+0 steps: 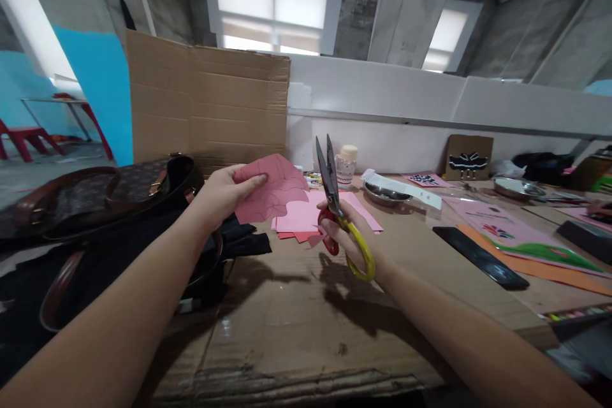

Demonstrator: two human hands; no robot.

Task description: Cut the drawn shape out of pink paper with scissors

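My left hand [222,194] pinches a pink paper piece [272,191] with pencil lines drawn on it, held up above the table. My right hand [351,236] grips scissors [329,182] with one red and one yellow handle; the blades point upward, slightly parted, just right of the pink piece without touching it. Behind both hands a stack of pink paper sheets [306,217] lies flat on the cardboard-covered table [296,319].
A brown handbag [95,197] on dark cloth fills the left. An upright cardboard sheet [205,102] stands behind. A small bottle [347,166], metal dishes [382,194], a black ruler-like strip [480,258] and coloured paper crafts [516,236] lie to the right.
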